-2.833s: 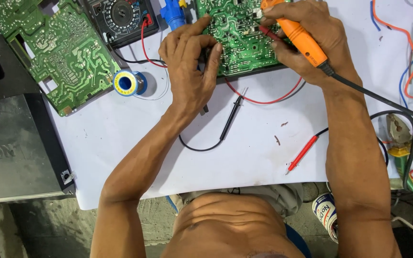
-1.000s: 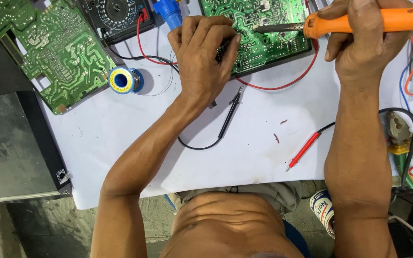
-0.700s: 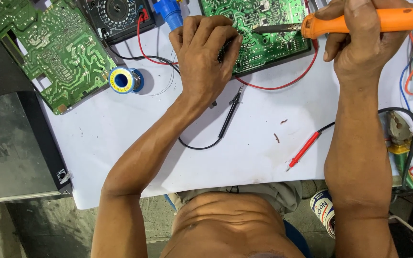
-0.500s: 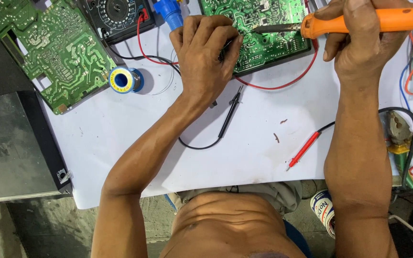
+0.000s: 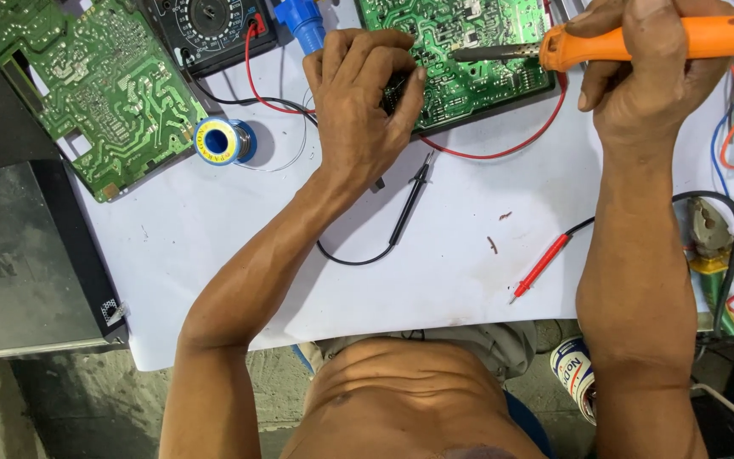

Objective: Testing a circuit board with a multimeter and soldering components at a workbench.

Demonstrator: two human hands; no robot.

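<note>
My left hand rests on the near left edge of a green circuit board, fingers curled over its corner. My right hand grips an orange-handled soldering iron held level, its metal tip pointing left over the board. A red wire loops out from under the board's front edge. A black probe and a red probe lie on the white sheet between my arms.
A second green board lies at the far left, a black multimeter behind it. A blue-and-yellow solder spool sits by my left wrist. A black case is at the left; pliers and cables are at the right.
Since the oldest frame my right hand has lifted the soldering iron from a slanted pose on the board to level above it. Over the last second nothing has visibly moved.
</note>
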